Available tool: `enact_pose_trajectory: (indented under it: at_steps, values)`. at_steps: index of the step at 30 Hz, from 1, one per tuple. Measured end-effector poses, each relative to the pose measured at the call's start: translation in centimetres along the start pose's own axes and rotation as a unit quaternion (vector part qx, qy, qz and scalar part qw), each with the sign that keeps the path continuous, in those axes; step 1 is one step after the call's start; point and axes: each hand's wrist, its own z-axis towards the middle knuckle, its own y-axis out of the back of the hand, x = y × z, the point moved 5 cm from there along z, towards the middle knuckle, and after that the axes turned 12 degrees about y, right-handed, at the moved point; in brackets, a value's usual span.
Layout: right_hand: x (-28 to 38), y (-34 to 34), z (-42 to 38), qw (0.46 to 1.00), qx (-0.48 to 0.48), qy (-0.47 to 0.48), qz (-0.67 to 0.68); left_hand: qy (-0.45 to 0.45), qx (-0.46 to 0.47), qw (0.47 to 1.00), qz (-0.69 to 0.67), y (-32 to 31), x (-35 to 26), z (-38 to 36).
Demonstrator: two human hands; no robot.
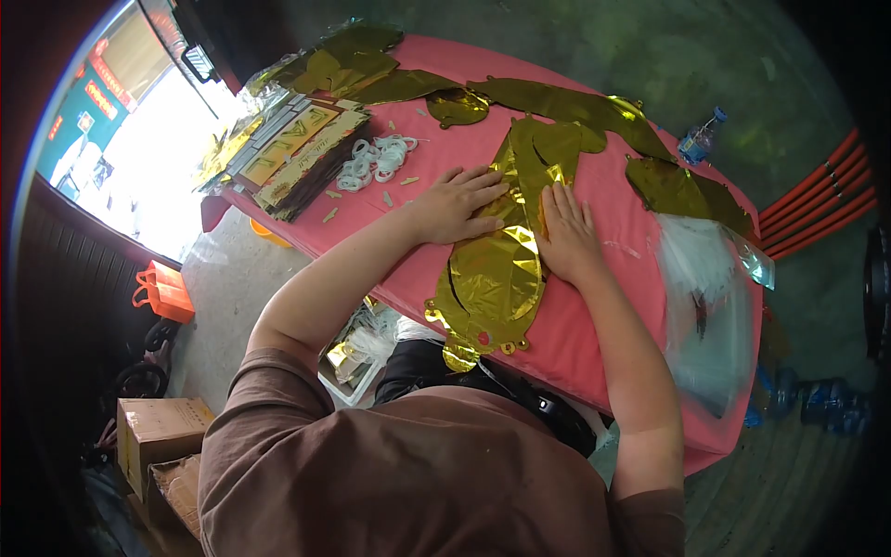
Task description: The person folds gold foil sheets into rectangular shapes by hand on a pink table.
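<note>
Flat gold foil balloons (492, 278) lie lengthwise on the pink-covered table in front of me, their near end hanging over the edge. My left hand (461, 206) rests palm down on the foil's left side, fingers stretched out. On the right side, my right hand (568, 237) lies flat with its fingertips on the foil. Neither hand grips anything. More deflated gold foil balloons (575, 107) spread along the far side of the table. Coils of white ribbon (376, 162) sit to the left of my left hand.
A stack of printed cardboard sheets (306, 153) stands at the table's left end. Clear plastic bags (710, 316) lie at the right on the pink tablecloth (631, 316). A plastic bottle (701, 139) stands beyond the far edge. Cardboard boxes (158, 427) sit on the floor at left.
</note>
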Motion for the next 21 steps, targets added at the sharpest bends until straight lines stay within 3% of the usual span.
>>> enact_pose_trajectory:
  at_steps: [14,21]
  values:
    - [-0.10,-0.12,0.04,1.000,-0.003,-0.001,-0.007,-0.003,-0.004,1.000,-0.003,0.10,-0.07,-0.04]
    - [-0.59,-0.30,0.06,0.997,-0.019,-0.001,0.072,-0.004,-0.004,1.000,-0.004,0.19,-0.13,-0.09]
